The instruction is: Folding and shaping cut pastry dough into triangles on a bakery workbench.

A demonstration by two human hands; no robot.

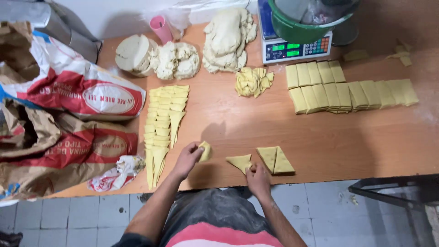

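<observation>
On scale (292, 48), green bucket (302, 27)

Small yellow dough piece (205, 150): folded, pinched in left hand (186, 159) fingers, held just above wooden table (347, 142), near front edge. Flat yellow dough triangle (240, 162): lies on table, point toward front edge, right hand (258, 179) fingertips touching it.

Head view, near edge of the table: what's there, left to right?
Crumpled wrapper → left hand holding a folded dough piece → dough triangle under the right hand → stacked dough triangles.
</observation>
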